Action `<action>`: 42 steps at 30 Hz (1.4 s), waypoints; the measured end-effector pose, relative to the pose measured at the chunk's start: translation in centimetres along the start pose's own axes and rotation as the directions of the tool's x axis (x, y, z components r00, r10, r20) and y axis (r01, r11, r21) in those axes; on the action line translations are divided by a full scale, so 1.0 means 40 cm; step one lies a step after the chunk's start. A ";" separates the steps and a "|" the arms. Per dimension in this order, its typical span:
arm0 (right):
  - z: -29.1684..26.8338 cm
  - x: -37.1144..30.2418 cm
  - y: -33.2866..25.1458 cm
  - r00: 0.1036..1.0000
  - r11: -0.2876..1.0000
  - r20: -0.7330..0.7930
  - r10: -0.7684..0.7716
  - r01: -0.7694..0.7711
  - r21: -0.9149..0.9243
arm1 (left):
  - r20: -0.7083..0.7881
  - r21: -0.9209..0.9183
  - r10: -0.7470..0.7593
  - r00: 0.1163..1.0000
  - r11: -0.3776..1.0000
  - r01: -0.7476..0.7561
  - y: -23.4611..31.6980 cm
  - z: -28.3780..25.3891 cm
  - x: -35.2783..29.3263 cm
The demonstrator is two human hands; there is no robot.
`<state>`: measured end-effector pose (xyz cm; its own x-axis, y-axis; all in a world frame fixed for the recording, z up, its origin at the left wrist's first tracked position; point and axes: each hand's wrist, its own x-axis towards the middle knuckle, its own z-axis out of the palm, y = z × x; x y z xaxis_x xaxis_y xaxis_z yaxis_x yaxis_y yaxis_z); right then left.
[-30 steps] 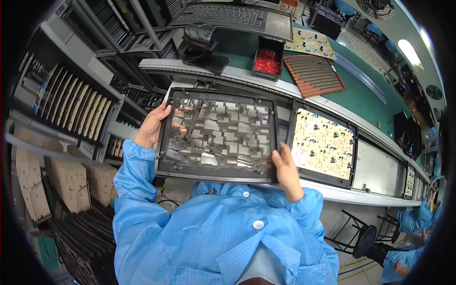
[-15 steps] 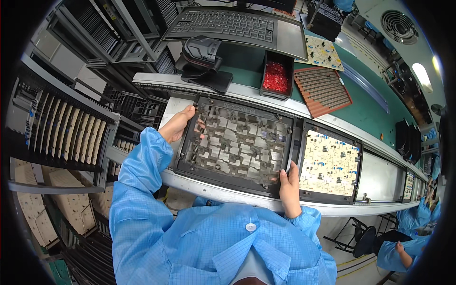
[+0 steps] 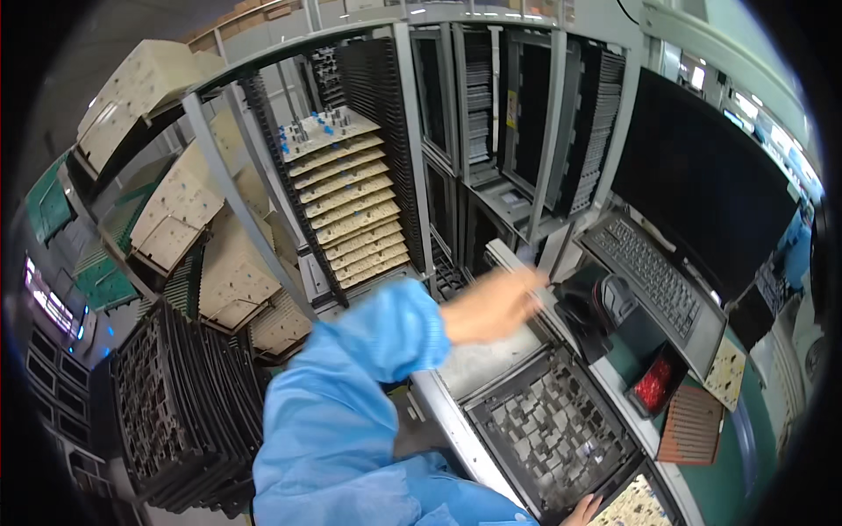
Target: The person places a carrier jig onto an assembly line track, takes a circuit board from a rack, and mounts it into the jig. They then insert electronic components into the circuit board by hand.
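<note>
One black bin (image 3: 674,358) holds red pieces (image 3: 654,386); left of it lies one black-framed fixture (image 3: 554,431). Blurred left hand (image 3: 493,305) farther up-left, cropped right hand (image 3: 582,510) below-left of the bin: I cannot tell either's grip.

Green tabletop (image 3: 712,482), view's 4 o'clock. On it: black bin (image 3: 675,365); from bin, ribbed orange tray (image 3: 691,430) at 5, cream circuit board (image 3: 727,375) at 3, scanner (image 3: 614,300) at 11, footing unclear. Pale metal track (image 3: 482,366), 8 o'clock, carries black-framed fixture (image 3: 557,430).
</note>
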<state>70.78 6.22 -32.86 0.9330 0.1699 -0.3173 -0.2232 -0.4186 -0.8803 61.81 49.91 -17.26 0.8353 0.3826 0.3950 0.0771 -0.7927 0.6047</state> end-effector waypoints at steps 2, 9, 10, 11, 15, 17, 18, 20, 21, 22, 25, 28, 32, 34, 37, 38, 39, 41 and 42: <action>-0.022 0.019 0.061 0.998 0.988 -0.030 -0.059 0.054 -0.148 | -0.509 0.544 0.456 0.729 0.828 -0.138 0.028 -0.240 -0.001; 0.016 0.011 0.062 0.996 0.988 -0.034 -0.088 0.083 -0.127 | -0.744 0.666 -0.021 0.668 -0.094 0.740 -0.271 -0.635 -0.115; 0.016 0.014 0.044 0.990 0.956 -0.006 -0.142 0.135 -0.260 | -0.750 0.661 -0.130 0.649 -0.106 0.743 -0.293 -0.670 -0.138; 0.014 0.023 0.053 0.989 0.958 -0.010 -0.150 0.143 -0.247 | -0.731 0.683 -0.108 0.674 -0.109 0.723 -0.295 -0.679 -0.148; 0.021 -0.054 -0.026 0.983 0.975 0.006 -0.184 0.183 -0.129 | -0.711 0.702 -0.105 0.695 -0.060 0.709 -0.350 -0.709 -0.086; 0.017 -0.089 -0.061 0.978 0.979 -0.035 -0.203 0.204 0.006 | -0.614 0.786 -0.021 0.789 -0.109 0.609 -0.343 -0.684 -0.093; 0.004 -0.080 -0.037 0.979 0.979 -0.032 -0.202 0.202 -0.005 | -0.566 0.817 0.014 0.824 -0.125 0.563 -0.316 -0.671 -0.112; -0.022 -0.041 0.025 0.907 0.874 -0.128 -0.402 0.421 0.241 | -0.445 0.874 0.121 0.887 -0.156 0.460 -0.256 -0.650 -0.157; -0.023 -0.058 -0.026 0.894 0.853 -0.104 -0.435 0.446 0.270 | -0.413 0.896 0.159 0.897 -0.105 0.431 -0.226 -0.633 -0.185; -0.025 -0.068 -0.081 0.905 0.841 -0.037 -0.424 0.409 0.354 | -0.382 0.915 0.200 0.902 -0.057 0.400 -0.188 -0.614 -0.211; -0.010 -0.124 -0.260 0.810 0.770 0.164 -0.563 0.442 0.460 | -0.167 0.986 0.277 0.946 0.024 0.167 -0.006 -0.544 -0.232; 0.052 -0.169 -0.434 0.591 0.742 0.477 -0.650 0.362 0.564 | -0.132 0.989 0.309 0.942 0.107 0.103 0.176 -0.441 -0.265; 0.173 -0.206 -0.616 0.324 0.811 0.753 -0.573 0.091 0.578 | -0.103 0.980 0.376 0.921 0.199 0.028 0.360 -0.285 -0.311; 0.231 -0.189 -0.662 0.281 0.824 0.812 -0.511 -0.110 0.556 | -0.103 0.953 0.398 0.912 0.302 -0.024 0.401 -0.219 -0.332; 0.270 -0.187 -0.670 0.302 0.700 0.754 -0.584 -0.282 0.655 | -0.027 0.894 0.434 0.901 0.413 -0.172 0.429 -0.151 -0.352; 0.266 -0.187 -0.658 0.415 0.713 0.735 -0.536 -0.244 0.657 | 0.022 0.877 0.448 0.894 0.421 -0.233 0.430 -0.125 -0.359; 0.261 -0.185 -0.644 0.524 0.729 0.703 -0.481 -0.206 0.653 | 0.119 0.864 0.443 0.889 0.395 -0.312 0.432 -0.103 -0.364; 0.236 -0.130 -0.598 0.595 0.753 0.693 -0.406 -0.211 0.623 | 0.162 0.835 0.444 0.881 0.415 -0.362 0.419 -0.042 -0.369; 0.216 -0.103 -0.580 0.620 0.781 0.678 -0.395 -0.162 0.603 | 0.146 0.733 0.414 0.898 0.565 -0.380 0.408 -0.010 -0.372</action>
<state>69.67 22.93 -14.16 0.4746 0.8758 -0.0880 -0.4954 0.1831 -0.8491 50.42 31.49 -13.00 0.8618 -0.0543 0.5043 0.1251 -0.9408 -0.3152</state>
